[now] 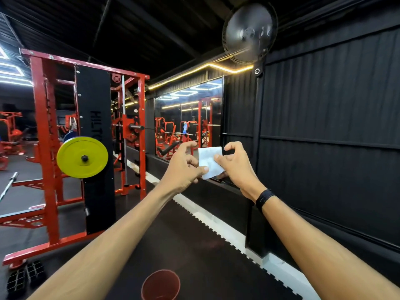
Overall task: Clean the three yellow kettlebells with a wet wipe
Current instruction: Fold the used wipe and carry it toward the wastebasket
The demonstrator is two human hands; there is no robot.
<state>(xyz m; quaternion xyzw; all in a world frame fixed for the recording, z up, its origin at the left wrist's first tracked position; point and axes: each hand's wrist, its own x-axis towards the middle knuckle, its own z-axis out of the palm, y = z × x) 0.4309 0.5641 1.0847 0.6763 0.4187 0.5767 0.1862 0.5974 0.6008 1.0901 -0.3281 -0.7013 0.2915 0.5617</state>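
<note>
White wet wipe (209,161) pinched between left hand (184,167) and right hand (236,164).

Open floor mat (194,245) ahead, red rack (49,148) left, dark wall (324,126) right

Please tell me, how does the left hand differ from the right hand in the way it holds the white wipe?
The left hand pinches the wipe at its lower left edge; the right hand pinches its right side, higher up. The left index finger points straight past the wipe's top edge; the right index finger curls over the wipe's top corner. Only the right wrist wears a black band. Both hold the wipe up in the air.
</note>
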